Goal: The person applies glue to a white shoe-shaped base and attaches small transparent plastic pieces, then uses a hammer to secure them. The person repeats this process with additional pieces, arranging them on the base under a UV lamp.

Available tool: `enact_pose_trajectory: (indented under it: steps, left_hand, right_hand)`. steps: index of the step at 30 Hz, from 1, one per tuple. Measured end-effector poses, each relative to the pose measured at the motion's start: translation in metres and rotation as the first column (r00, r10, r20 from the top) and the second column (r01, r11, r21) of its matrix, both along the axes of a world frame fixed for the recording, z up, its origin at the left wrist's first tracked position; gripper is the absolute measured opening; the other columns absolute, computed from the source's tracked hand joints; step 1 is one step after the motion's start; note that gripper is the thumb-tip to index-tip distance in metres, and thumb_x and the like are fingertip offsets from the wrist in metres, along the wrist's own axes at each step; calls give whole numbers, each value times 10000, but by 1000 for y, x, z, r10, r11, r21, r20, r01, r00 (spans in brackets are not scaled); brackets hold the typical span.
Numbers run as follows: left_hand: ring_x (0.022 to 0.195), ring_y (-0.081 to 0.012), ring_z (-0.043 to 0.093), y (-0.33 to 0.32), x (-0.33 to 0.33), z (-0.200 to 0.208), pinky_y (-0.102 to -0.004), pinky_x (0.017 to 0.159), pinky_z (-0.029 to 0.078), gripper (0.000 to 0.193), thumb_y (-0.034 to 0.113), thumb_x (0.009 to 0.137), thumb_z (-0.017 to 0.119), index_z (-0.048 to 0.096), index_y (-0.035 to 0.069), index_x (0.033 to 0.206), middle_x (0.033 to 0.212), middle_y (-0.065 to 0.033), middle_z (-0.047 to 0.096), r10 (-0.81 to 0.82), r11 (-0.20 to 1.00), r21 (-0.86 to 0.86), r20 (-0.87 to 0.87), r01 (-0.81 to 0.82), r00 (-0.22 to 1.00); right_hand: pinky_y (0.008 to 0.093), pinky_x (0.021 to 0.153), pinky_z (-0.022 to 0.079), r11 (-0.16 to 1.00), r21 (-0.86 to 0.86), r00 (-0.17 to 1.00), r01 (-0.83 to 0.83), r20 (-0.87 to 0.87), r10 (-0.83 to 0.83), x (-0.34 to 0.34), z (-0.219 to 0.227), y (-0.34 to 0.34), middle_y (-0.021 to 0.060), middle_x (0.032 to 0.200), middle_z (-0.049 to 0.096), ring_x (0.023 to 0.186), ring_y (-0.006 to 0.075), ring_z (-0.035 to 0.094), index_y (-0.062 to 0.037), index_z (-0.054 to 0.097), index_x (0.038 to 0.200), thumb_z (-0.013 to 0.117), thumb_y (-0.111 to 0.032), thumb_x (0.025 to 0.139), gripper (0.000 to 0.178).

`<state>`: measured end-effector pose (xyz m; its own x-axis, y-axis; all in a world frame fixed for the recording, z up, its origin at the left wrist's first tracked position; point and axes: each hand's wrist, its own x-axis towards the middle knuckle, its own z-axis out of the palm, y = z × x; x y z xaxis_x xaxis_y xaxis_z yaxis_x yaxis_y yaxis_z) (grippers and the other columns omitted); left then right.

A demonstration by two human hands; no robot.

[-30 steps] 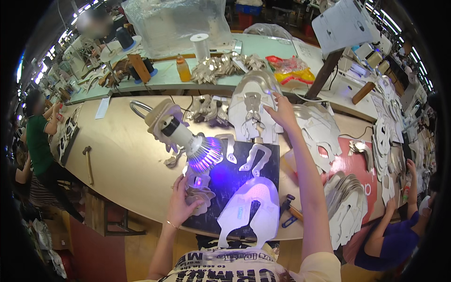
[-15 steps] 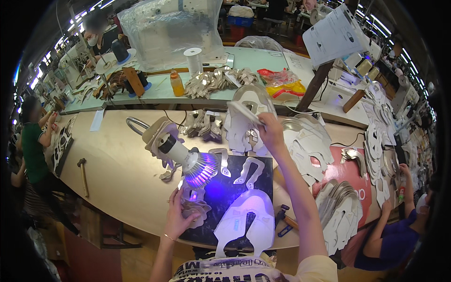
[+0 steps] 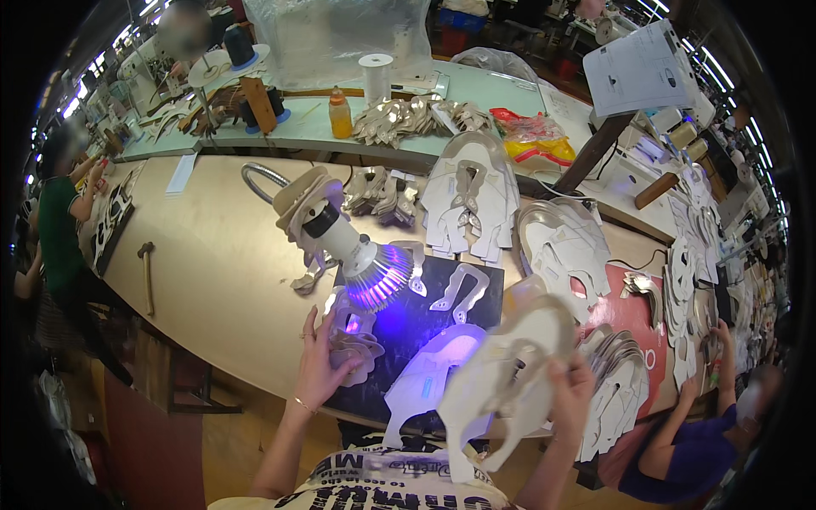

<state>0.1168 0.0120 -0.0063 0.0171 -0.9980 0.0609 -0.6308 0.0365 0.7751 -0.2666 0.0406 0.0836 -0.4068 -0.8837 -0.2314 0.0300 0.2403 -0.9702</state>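
Note:
My right hand (image 3: 575, 393) grips a white, horseshoe-shaped shoe upper piece (image 3: 531, 336) by its right edge, held up and blurred by motion. Under it, partly hidden, another white upper piece (image 3: 418, 387) lies on the black board (image 3: 399, 327). My left hand (image 3: 323, 361) has its fingers spread, with the thumb at the edge of a stack of small beige pieces (image 3: 361, 350). Over the board a lamp (image 3: 378, 276) on a bendable neck casts violet light. Thin U-shaped pieces (image 3: 463, 289) lie on the board beyond the uppers.
Beyond the board stands a pile of uppers (image 3: 442, 191), with more stacks (image 3: 561, 242) to the right. A hammer (image 3: 147, 276) lies at the left. On the green bench are a thread cone (image 3: 375, 81) and an orange bottle (image 3: 340, 115). A co-worker (image 3: 693, 442) works at the right.
My right hand has come from the far pile toward me, bringing an upper piece over the one on the board. The left hand stays by the small stack. The view has shifted slightly.

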Motion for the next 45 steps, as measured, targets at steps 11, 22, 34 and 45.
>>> enact_pose_trajectory:
  steps: [11, 22, 34, 45]
  left_hand:
    - [928, -297, 673, 5, 3, 11, -416, 894, 503, 734, 61, 803, 751, 432, 113, 1463, 1557, -188, 314, 44, 999, -24, -4, -44, 999]
    - [986, -251, 548, 29, -17, 6, -422, 915, 423, 613, 169, 740, 827, 608, 132, 1311, 1320, -98, 492, 396, 878, -437, 428, -198, 813]
    - [1140, -298, 469, 28, -17, -16, -417, 998, 383, 542, 221, 698, 885, 684, 110, 1189, 1391, -125, 441, 282, 912, -326, 61, -248, 958]
    - [1348, -372, 358, 31, -2, -3, -494, 1152, 212, 771, 559, 764, 770, 588, 89, 1348, 1490, -158, 422, 352, 873, -439, 266, -213, 897]
  right_hand:
    - [385, 827, 521, 963, 148, 823, -223, -501, 268, 48, -73, 31, 208, 1120, 644, 959, 308, 664, 58, 564, 1221, 806, -233, 818, 552]
    - [391, 834, 545, 852, -235, 870, -467, 50, 490, 20, -51, 53, 221, 1164, 642, 998, 259, 651, 20, 676, 1052, 751, -60, 814, 262]
    - [455, 898, 554, 574, -334, 545, -748, 184, 818, 40, -20, 32, 288, 1029, 698, 974, 399, 711, 41, 743, 973, 696, -19, 675, 308]
    - [477, 886, 560, 557, -428, 519, -712, 216, 827, 53, -17, 30, 289, 1008, 696, 984, 430, 704, 69, 732, 990, 688, -29, 712, 298]
